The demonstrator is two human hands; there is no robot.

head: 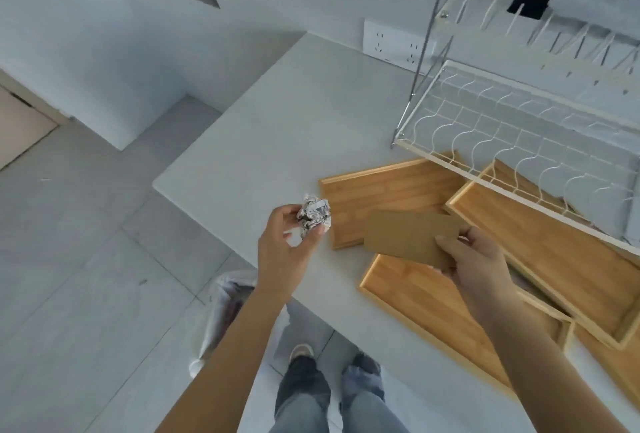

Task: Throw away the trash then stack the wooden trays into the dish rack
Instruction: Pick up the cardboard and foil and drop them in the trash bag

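The left hand (284, 245) has its grip closed around a crumpled ball of paper (314, 215), held up in the fingertips over the near edge of the white desk (270, 127). The right hand (481, 266) has its grip pinched shut on a flat brown card (405, 236), with the thumb on top and the fingers under it. The card is held above the wooden trays. Three wooden trays show on the desk. One tray (384, 190) lies flat near the ball of paper. A second tray (426, 297) lies under the right hand. A third tray (540, 245) rests tilted across the others, and its far end goes under the dish rack (512, 127). The dish rack is white wire and stands at the back right of the desk. Down on the floor, beside the desk and under the left arm, stands a bin with a clear bag (225, 308) in it.
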